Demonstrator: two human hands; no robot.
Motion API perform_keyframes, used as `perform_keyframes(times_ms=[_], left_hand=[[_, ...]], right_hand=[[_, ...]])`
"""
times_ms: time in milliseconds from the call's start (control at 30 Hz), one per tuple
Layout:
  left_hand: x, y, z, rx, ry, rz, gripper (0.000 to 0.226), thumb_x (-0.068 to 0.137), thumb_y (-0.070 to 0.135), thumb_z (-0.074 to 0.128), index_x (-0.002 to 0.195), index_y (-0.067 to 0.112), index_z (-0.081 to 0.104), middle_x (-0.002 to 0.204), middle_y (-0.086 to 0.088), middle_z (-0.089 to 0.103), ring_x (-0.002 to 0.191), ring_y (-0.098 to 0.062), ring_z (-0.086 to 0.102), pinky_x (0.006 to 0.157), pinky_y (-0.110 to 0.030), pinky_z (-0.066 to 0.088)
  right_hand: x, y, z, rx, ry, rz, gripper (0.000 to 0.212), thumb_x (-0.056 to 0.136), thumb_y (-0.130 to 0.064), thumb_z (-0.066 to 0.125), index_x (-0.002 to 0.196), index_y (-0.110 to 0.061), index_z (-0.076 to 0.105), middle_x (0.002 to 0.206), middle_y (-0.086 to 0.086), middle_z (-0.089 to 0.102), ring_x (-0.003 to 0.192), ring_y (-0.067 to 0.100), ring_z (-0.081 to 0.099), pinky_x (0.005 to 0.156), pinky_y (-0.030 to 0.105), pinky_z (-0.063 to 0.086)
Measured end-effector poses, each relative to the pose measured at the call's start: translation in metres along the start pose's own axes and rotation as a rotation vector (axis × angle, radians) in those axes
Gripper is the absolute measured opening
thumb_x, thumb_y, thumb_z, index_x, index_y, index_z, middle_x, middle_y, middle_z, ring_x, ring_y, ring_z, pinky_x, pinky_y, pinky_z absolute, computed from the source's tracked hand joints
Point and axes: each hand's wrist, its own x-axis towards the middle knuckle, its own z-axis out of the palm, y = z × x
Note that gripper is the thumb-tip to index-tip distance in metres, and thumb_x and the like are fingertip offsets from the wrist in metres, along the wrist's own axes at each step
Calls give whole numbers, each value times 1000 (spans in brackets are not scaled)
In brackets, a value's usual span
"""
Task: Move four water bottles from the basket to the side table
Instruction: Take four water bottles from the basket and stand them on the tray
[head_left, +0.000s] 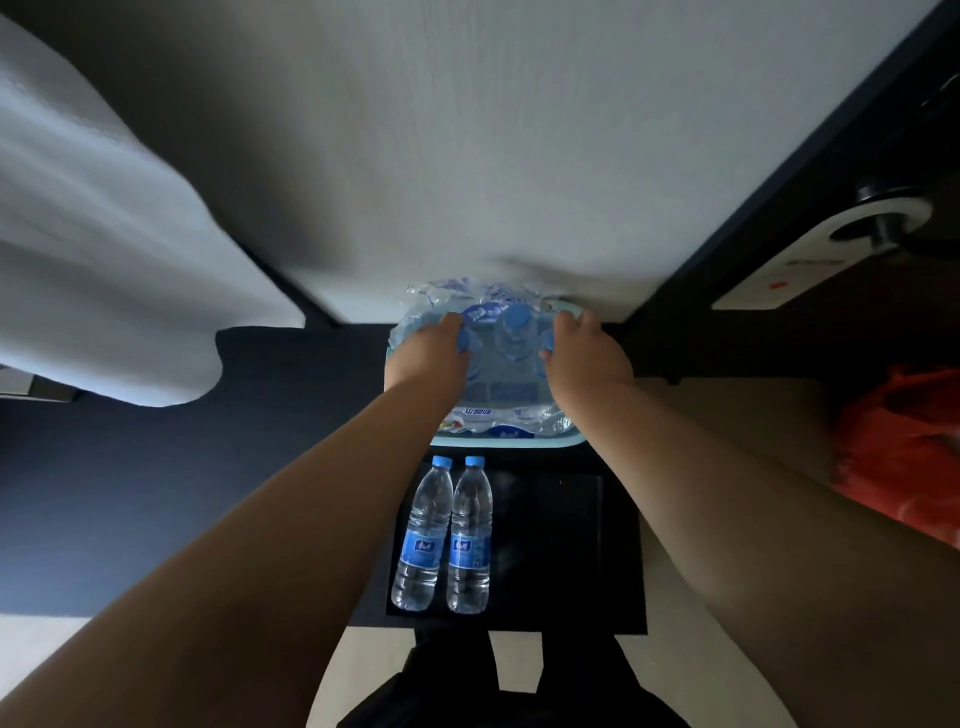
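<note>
Two water bottles (421, 535) stand upright and touching side by side on the dark surface (561, 545), at its left part, so by the look of it half the job is done. The other two are not yet out. Just beyond the surface, the pale blue basket (504, 441) holds a torn plastic-wrapped pack (498, 415) with several blue caps showing. The left hand (431, 353) has its fingers curled over the top of a third bottle (464, 340), and the right hand (587, 348) is curled the same way over a fourth bottle (546, 343). A capped bottle (517, 314) stands between them, untouched. Both gripped bottles sit down in the pack, so lifting them clear of the wrap and setting them beside the first pair looks to be what is left. White bedding (104, 234) hangs at the left, and an orange bag (904, 452) lies at the right.
</note>
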Motion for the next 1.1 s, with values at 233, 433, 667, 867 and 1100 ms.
perform_keyframes(times_ms=[233,433,667,867,1100], left_hand=[[-23,5,-13,-108,89,-22,22,97,32,56,119,30,58,85,6,59,65,-18,52,51,-29,35],[-53,11,-38,-221,184,80,22,93,42,62,112,30,59,87,9,65,75,-18,60,62,-32,45],[-82,12,-63,-248,253,218,22,91,45,65,108,31,62,86,11,67,76,-17,60,66,-31,49],[-109,7,-85,-396,271,279,17,88,44,69,102,37,62,68,15,61,63,-3,57,54,-25,43],[-140,2,-106,-524,269,410,16,84,46,73,94,38,63,68,17,61,62,-5,57,54,-22,44]], right_hand=[[-19,4,-7,30,67,-97,34,106,-37,52,127,-11,48,117,13,57,91,31,65,66,41,50],[-46,-2,-32,135,198,-159,31,102,-39,54,119,-12,53,105,9,59,78,27,59,60,35,41],[-83,-22,-58,187,301,-215,30,99,-38,56,117,-13,58,103,7,62,85,28,63,64,36,46],[-118,-34,-79,230,393,-190,34,97,-42,59,116,-15,59,104,3,64,89,26,63,72,43,56],[-170,-47,-89,343,549,-144,27,92,-37,67,109,-16,64,95,-1,64,81,22,61,67,37,51]])
